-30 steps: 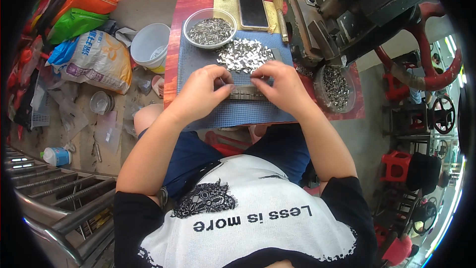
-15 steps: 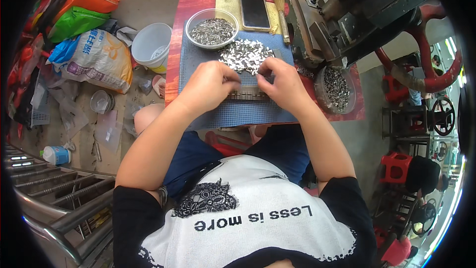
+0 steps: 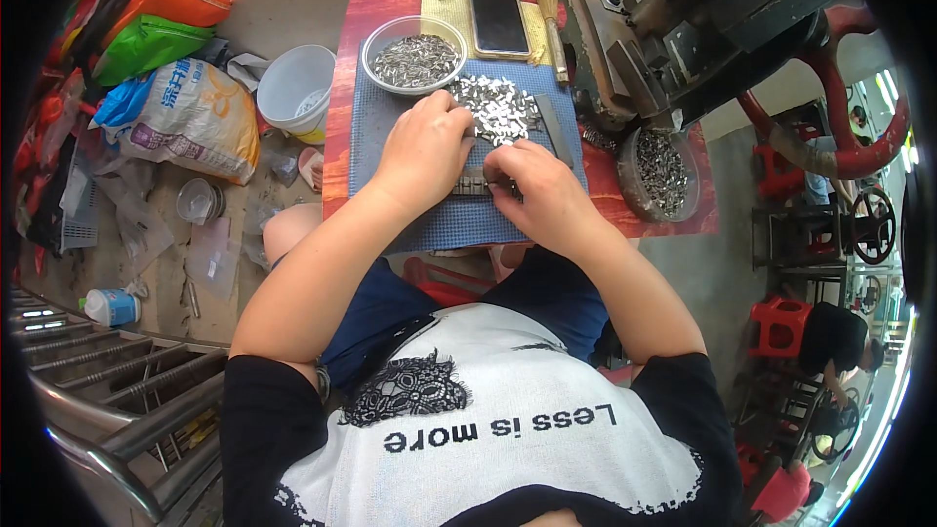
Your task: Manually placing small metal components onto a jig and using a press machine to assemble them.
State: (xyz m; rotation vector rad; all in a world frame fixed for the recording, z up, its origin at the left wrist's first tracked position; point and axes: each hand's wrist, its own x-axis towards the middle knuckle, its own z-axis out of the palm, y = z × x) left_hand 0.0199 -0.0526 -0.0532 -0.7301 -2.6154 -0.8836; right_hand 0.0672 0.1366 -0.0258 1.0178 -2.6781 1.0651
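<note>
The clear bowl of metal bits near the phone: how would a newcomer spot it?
Start at the blue mat on the red table. At its far left corner, beside the phone, sits the clear bowl. Unlike the loose pile, its small shiny parts are contained.

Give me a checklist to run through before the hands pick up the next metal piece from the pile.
1. Pile of small metal pieces within reach on the blue mat: ok.
2. Left hand at the pile's edge: ok.
3. Right hand on the row of pieces: ok.
4. Row sitting straight: cannot tell, hands cover most of it.
5. Clear bowl of pieces upright, apart from the hands: ok.
6. Phone off the work area: ok.
</note>
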